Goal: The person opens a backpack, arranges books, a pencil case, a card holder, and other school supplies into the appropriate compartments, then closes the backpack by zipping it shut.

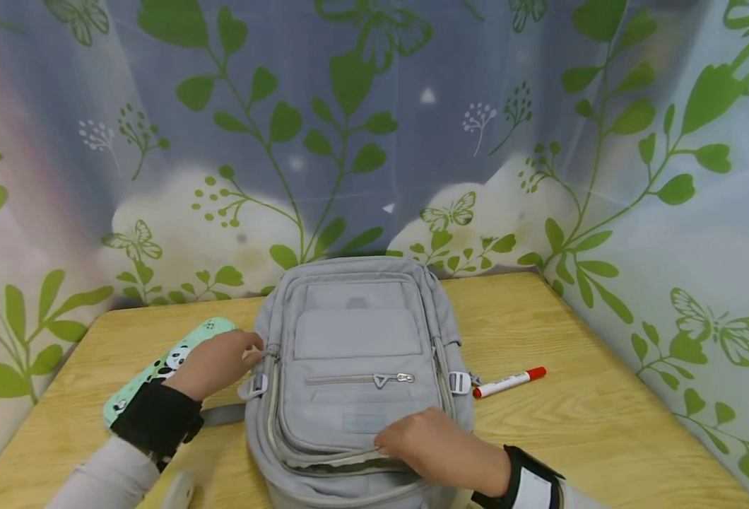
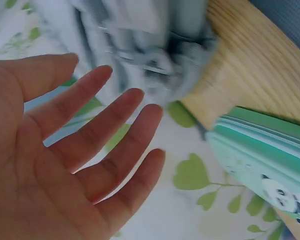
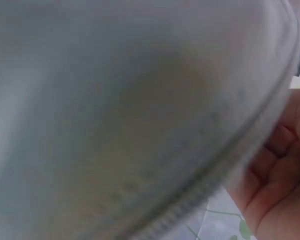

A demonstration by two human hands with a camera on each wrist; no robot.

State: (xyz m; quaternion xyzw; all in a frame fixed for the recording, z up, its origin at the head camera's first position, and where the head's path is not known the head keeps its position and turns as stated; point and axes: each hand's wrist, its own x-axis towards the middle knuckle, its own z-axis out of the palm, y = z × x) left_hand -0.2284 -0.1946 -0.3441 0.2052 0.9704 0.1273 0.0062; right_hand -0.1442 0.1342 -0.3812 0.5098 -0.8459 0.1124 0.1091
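Note:
A grey backpack (image 1: 358, 336) lies on the wooden table, its front compartment unzipped along the sides and near edge. My right hand (image 1: 447, 452) grips the near edge of the front flap (image 1: 323, 424). From the right wrist, that flap's zipped edge fills most of the view, and the curled fingers (image 3: 267, 185) are partly hidden behind it. Beside the bag's left zipper is my left hand (image 1: 215, 362); its fingers (image 2: 122, 132) are spread and hold nothing. A mint-green pencil case (image 1: 172, 359) with pandas lies under and behind the left wrist.
A white marker (image 1: 508, 382) with red ends lies right of the backpack. One grey strap (image 1: 223, 415) extends left from the bag. Near the front edge, a white rounded object (image 1: 180, 490) is partly cut off. A leaf-patterned curtain (image 1: 349, 141) stands behind the table.

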